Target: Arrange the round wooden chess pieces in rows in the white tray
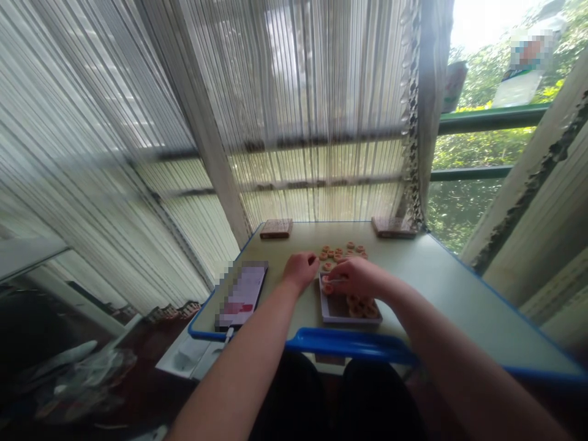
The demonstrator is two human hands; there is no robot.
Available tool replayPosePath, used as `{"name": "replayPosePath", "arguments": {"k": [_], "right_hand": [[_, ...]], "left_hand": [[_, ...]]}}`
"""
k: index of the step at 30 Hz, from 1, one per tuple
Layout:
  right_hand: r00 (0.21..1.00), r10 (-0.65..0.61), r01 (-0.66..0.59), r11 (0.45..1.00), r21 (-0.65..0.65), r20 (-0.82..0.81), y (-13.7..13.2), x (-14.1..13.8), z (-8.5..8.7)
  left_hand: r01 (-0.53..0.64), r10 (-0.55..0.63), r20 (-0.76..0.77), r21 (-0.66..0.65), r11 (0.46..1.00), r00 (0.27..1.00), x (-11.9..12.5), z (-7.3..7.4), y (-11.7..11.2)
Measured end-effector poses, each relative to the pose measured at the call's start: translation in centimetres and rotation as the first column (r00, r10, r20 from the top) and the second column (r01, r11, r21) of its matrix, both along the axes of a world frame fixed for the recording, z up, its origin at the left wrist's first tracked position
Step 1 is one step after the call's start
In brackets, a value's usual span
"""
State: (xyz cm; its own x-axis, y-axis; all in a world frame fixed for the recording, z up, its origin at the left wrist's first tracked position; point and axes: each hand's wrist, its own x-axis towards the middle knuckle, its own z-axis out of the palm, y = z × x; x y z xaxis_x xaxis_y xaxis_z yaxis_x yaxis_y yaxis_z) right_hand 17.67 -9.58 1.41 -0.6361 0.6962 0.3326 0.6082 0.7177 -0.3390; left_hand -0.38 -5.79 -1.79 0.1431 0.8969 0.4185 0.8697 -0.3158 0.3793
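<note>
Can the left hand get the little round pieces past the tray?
Probably yes: the left hand is close beside the round pieces on the table, and nothing seems to stand between them.

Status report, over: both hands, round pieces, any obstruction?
Right hand over tray, at round pieces; grip unclear. Left hand curled near tray, palm hidden. More pieces in tray and on tabletop beyond. Right hand hides part of tray.

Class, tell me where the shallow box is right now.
In the head view, the shallow box lies right of the left hand, partly beneath the right hand, just beyond the blue trough.
</note>
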Motion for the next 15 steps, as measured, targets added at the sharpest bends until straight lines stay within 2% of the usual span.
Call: {"name": "replayPosePath", "arguments": {"k": [4,9,12,15], "right_hand": [[0.975,-0.141,0.126,0.987,-0.096,-0.174,0.7,1.0,0.4],[0.834,-0.396,0.319,0.914,-0.250,-0.384,2.5,2.4,0.0],[0.757,-0.515,0.465,0.857,-0.221,-0.402,3.8,3.2,-0.7],[0.736,-0.568,0.561,0.816,-0.138,-0.369,4.7,3.8,-1.6]], "left_hand": [[0.022,-0.022,-0.002,-0.021,1.000,1.000,0.0,0.2,-0.2],[-0.024,0.023,0.084,0.014,1.000,0.996,0.1,0.5,-0.1],[-0.074,0.072,0.183,0.004,0.997,0.980,0.2,0.6,0.2],[-0.049,0.052,0.256,-0.017,0.999,0.965,0.3,0.3,0.4]]}}
